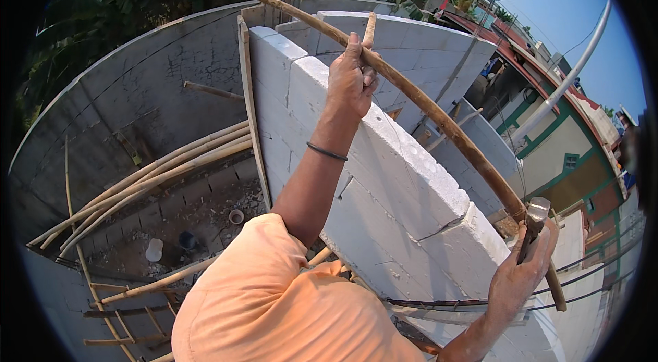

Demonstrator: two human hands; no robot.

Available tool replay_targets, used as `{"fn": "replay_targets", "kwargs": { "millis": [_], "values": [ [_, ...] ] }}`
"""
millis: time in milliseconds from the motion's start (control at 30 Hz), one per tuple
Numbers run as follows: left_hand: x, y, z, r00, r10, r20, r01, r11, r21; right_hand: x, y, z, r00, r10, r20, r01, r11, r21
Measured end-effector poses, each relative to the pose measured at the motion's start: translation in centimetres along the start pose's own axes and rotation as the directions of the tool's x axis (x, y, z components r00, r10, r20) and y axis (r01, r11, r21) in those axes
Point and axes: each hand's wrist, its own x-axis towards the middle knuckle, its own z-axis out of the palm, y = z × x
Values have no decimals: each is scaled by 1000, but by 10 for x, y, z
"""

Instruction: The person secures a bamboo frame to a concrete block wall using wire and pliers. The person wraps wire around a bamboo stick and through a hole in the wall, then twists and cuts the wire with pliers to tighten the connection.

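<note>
A long, slightly curved wooden pole (435,112) slants above the wall top, from the far left down to the near right. My left hand (353,78) is closed round it at its upper part. A shorter, paler stick (370,30) crosses the pole there and sticks up past my fingers. At the lower right, my right hand (517,276) grips what looks like a hammer (538,210), its shiny metal head showing above the fingers and touching or close to the pole. The hammer's handle is mostly hidden. Below both hands runs the white block wall (411,163).
Bamboo poles (157,173) lean at the left over rubble ground with a bucket (187,240). A bamboo ladder-like frame (130,317) stands lower left. Dark cables (582,273) cross at the right. A grey curved-looking wall (157,74) and houses (569,150) stand beyond.
</note>
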Motion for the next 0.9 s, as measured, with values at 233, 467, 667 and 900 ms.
{"fn": "replay_targets", "kwargs": {
  "millis": [233, 467, 667, 900],
  "values": [
    [-12, -14, -1, 996, -69, -49, 67, 997, -35, -9, -1, -14, 997, -64, 40, 67, 994, -85],
    [-28, -7, -21, 988, -91, -122, 93, 996, 13, -34, -3, -20, 994, -49, 101, 56, 995, -77],
    [-50, -2, -43, 981, -123, -148, 131, 990, 43, -55, -1, -14, 971, 24, 238, -22, 1000, -10],
    [-75, -11, -54, 967, -139, -213, 173, 974, 145, -83, 15, -1, 955, 9, 297, -22, 999, 39]
  ]
}}
